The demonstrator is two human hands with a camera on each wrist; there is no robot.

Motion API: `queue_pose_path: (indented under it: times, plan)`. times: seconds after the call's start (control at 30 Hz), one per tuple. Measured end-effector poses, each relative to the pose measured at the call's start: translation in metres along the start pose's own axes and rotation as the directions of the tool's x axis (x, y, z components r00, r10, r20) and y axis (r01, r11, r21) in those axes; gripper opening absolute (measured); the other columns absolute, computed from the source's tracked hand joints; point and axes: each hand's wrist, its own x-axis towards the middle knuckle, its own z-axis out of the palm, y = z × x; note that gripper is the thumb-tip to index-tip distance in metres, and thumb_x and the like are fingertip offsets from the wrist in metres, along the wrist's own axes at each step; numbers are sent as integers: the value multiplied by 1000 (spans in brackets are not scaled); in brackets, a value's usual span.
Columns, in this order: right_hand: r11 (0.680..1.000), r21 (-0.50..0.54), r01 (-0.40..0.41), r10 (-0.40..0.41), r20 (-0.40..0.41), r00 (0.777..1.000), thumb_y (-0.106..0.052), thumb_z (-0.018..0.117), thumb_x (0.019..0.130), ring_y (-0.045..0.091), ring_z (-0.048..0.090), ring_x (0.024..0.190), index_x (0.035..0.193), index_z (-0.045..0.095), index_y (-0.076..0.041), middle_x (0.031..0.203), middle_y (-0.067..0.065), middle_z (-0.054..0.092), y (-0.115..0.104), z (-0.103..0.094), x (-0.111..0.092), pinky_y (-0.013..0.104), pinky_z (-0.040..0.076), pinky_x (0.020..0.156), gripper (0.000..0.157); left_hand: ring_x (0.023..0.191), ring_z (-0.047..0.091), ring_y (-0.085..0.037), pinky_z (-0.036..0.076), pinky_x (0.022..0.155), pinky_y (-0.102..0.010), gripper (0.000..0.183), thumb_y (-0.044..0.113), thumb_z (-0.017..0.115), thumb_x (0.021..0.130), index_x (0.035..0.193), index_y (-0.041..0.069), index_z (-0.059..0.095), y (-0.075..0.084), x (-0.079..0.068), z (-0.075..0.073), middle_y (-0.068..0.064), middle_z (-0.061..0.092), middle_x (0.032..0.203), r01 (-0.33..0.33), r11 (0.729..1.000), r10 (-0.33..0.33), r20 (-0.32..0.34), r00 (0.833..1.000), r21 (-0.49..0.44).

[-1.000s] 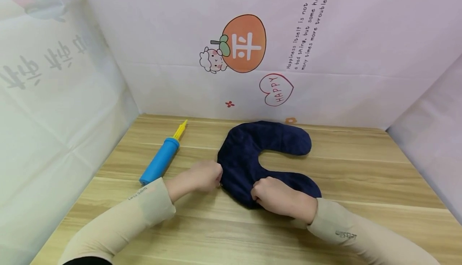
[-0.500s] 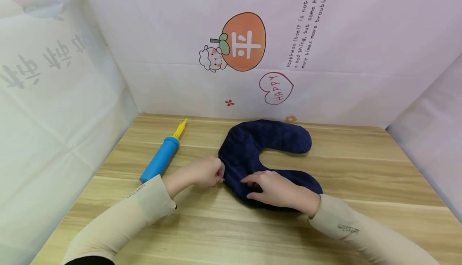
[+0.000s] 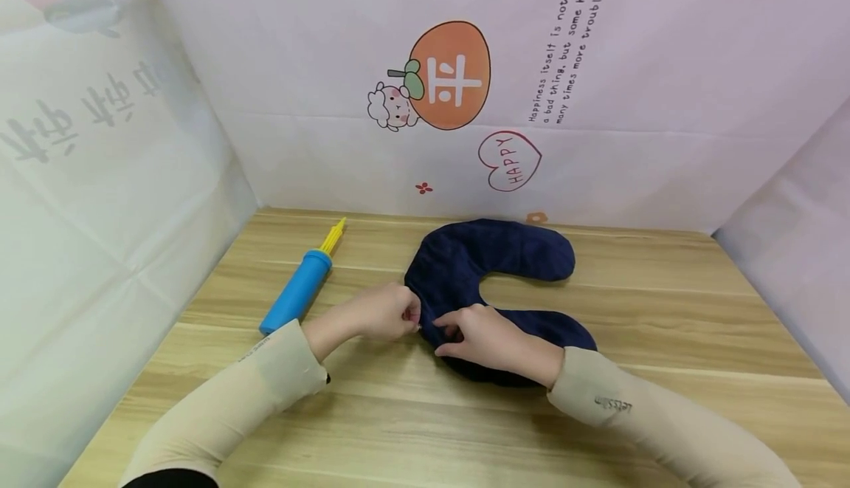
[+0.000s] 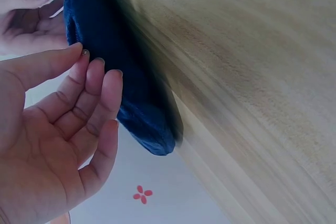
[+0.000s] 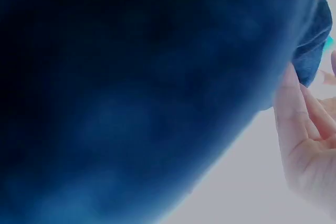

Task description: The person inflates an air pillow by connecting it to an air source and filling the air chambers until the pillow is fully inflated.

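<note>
A dark navy U-shaped neck pillow (image 3: 451,270) lies on the table with its opening facing right. At its left edge my left hand (image 3: 388,313) pinches a small metal zipper pull (image 4: 85,52) between thumb and index finger; its other fingers rest loosely bent along the fabric in the left wrist view. Part of the zipper (image 4: 77,34) shows just above that pinch. My right hand (image 3: 488,337) is over the pillow's lower arm, thumb and index finger parted, fingertips close to the left edge. Dark fabric fills most of the right wrist view.
A blue hand pump (image 3: 296,292) with a yellow nozzle (image 3: 333,237) lies left of the pillow, beyond the left forearm. The wood-grain table (image 3: 372,429) is bordered by white printed cloth (image 3: 319,156) at the back and sides.
My right hand has released its grip on the pillow's lower edge, parted its fingers and moved left toward the left hand. The left hand keeps its pinch, shifted slightly right and up.
</note>
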Motion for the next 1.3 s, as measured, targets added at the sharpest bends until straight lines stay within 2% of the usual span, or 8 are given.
queue_pose_path:
  times: [0.2, 0.4, 0.5, 0.77, 0.93, 1.1, 1.3]
  plan:
    - [1000, 16, 9, -8, -36, 999, -18, 81, 90, 9, 68, 74, 112, 75, -1, 86, 1, 74, 3, 3, 3, 23, 55, 66, 29, 62, 53, -9, 46, 61, -27, 22, 15, 72, 96, 75, 15, 65, 3, 1, -2, 6, 60, 70, -19, 1000, 19, -11, 1000, -16]
    - [999, -13, 42, -42, -61, 997, -15, 80, 90, 4, 65, 70, 97, 78, -11, 85, -3, 74, 3, 9, 5, 23, 53, 64, 8, 62, 53, -8, 45, 60, -26, 23, 14, 73, 95, 74, 16, 65, 0, 2, 0, 8, 60, 69, -18, 1000, 18, -2, 1000, -20]
    - [998, -19, 58, -59, -82, 995, -16, 78, 92, 2, 64, 68, 93, 79, -12, 85, -4, 75, 3, 11, 6, 21, 53, 63, 3, 62, 53, -8, 45, 60, -25, 23, 14, 73, 95, 73, 16, 65, -2, 3, 1, 8, 60, 68, -16, 999, 16, 3, 1000, -40]
    - [991, -75, 110, -118, -116, 986, -7, 76, 92, 9, 68, 75, 88, 77, -12, 86, -2, 73, 5, 14, 4, 24, 55, 67, 6, 58, 51, -8, 43, 58, -24, 24, 9, 71, 95, 73, 13, 64, -3, 5, 2, 6, 59, 66, -49, 998, 49, 3, 999, -49]
    - [982, -114, 153, -169, -140, 976, -3, 76, 89, 6, 62, 67, 83, 73, -12, 80, -3, 68, 5, 14, 4, 22, 52, 63, 12, 60, 51, -9, 44, 58, -26, 22, 7, 71, 94, 73, 12, 66, -2, 6, 0, 6, 60, 67, -40, 999, 40, 3, 999, -20]
    - [983, -106, 147, -161, -136, 978, -2, 76, 87, 1, 50, 60, 79, 69, -13, 75, -6, 62, 4, 14, 4, 20, 46, 59, 15, 63, 53, -11, 45, 59, -27, 19, 6, 71, 94, 76, 11, 68, -2, 7, -1, 5, 61, 72, 7, 1000, -7, 9, 1000, 5]
    - [984, -95, 151, -163, -134, 977, -2, 76, 87, 1, 52, 62, 81, 70, -13, 79, -4, 65, 3, 14, 3, 19, 47, 60, 14, 64, 53, -13, 44, 59, -28, 20, 8, 71, 96, 77, 12, 66, -8, 6, -3, 4, 60, 74, 57, 998, -56, -24, 998, 31]
